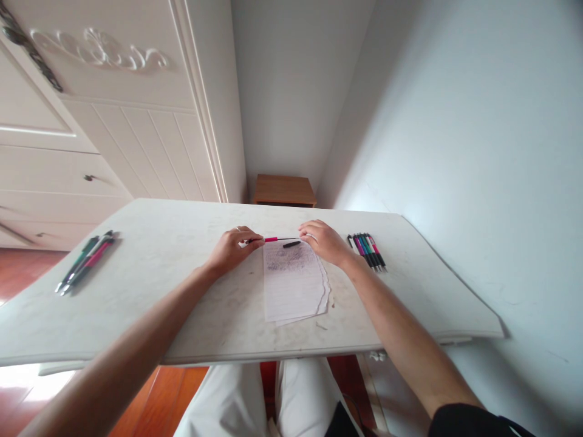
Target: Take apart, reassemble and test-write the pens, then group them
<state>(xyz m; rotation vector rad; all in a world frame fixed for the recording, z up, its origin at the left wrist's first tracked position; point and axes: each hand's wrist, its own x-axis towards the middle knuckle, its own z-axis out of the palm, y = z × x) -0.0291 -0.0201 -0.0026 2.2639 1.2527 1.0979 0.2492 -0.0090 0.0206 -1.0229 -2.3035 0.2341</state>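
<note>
My left hand (234,247) and my right hand (325,241) rest on the white table (182,291), each pinching one end of a thin pink pen part (273,239) held level between them. Just below it a small black piece (291,244) lies at the top of a lined paper sheet (294,282) with dark scribbles near its upper edge. Both hands have their fingers closed.
Several pens (368,250) lie in a row right of my right hand. Three more pens (86,261) lie at the table's left side. A white wardrobe (113,121) stands behind on the left, a small wooden stand (285,189) behind the table, a wall on the right.
</note>
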